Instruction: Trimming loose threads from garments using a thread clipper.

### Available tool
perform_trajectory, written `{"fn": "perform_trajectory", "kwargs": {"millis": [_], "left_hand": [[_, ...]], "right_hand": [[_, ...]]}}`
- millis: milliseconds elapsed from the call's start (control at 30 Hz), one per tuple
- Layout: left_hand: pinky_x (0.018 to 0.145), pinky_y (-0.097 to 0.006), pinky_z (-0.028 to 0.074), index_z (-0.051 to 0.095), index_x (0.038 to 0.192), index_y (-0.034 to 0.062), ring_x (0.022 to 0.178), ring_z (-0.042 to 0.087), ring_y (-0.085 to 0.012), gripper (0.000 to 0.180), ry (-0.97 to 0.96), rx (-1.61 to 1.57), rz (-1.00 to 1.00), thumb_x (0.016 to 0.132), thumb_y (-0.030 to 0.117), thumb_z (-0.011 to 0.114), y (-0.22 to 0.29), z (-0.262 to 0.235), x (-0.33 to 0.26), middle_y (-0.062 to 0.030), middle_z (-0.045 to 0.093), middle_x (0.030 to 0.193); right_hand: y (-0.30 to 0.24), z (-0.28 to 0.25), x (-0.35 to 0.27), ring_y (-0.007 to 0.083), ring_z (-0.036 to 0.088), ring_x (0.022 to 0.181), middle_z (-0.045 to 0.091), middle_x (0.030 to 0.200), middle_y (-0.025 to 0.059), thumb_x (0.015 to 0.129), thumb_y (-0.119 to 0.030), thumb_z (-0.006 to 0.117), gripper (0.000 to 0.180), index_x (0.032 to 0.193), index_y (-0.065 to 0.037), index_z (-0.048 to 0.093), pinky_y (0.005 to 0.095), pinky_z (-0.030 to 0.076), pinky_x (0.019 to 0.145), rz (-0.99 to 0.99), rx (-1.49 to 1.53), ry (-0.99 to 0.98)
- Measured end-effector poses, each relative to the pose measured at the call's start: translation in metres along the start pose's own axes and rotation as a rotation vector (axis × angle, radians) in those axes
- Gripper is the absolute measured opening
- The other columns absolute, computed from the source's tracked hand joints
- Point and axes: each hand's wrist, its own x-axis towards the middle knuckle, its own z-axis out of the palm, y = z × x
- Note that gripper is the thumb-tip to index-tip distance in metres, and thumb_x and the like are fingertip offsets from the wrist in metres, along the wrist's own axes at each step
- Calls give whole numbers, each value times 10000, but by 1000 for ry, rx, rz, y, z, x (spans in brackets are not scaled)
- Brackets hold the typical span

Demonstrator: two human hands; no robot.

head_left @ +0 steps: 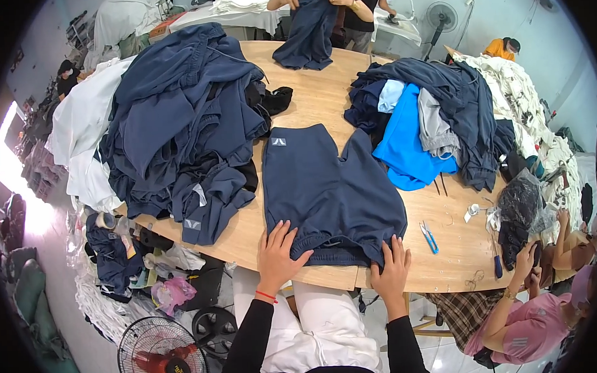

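Observation:
A pair of navy shorts (332, 185) lies spread on the wooden table in front of me, its gathered waistband toward me and its legs pointing away. A small pale patch marks one leg's hem. My left hand (279, 255) rests on the left end of the waistband with fingers apart. At the right end of the waistband, my right hand (390, 272) lies with its fingers spread and their tips on the cloth. Part of the drawstring shows at the waistband's middle.
A tall heap of navy garments (175, 118) stands at left, and another pile with a blue garment (403, 145) at right. Blue thread snips (429, 238) lie on the table (448, 266). Co-workers handle garments across the table and at right. A red fan (163, 359) stands lower left.

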Motion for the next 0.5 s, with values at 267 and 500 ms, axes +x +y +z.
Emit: {"fn": "perform_trajectory", "kwargs": {"millis": [267, 500], "left_hand": [[1254, -532, 351, 725, 1373, 61, 1514, 506, -308, 664, -1, -1, -2, 869, 466, 873, 0, 1, -1, -118, 618, 1561], [1257, -531, 345, 723, 1374, 62, 1518, 501, -308, 663, 3, -1, 4, 871, 468, 872, -1, 2, -1, -117, 614, 1566]], "right_hand": [[1, 0, 0, 424, 387, 1584, 473, 1674, 233, 853, -237, 738, 644, 1455, -29, 643, 640, 205, 1313, -2, -4, 4], [0, -1, 0, 421, 388, 1584, 471, 1678, 225, 849, -235, 758, 654, 1459, -32, 643, 638, 205, 1313, 0, -1, 4]]}}
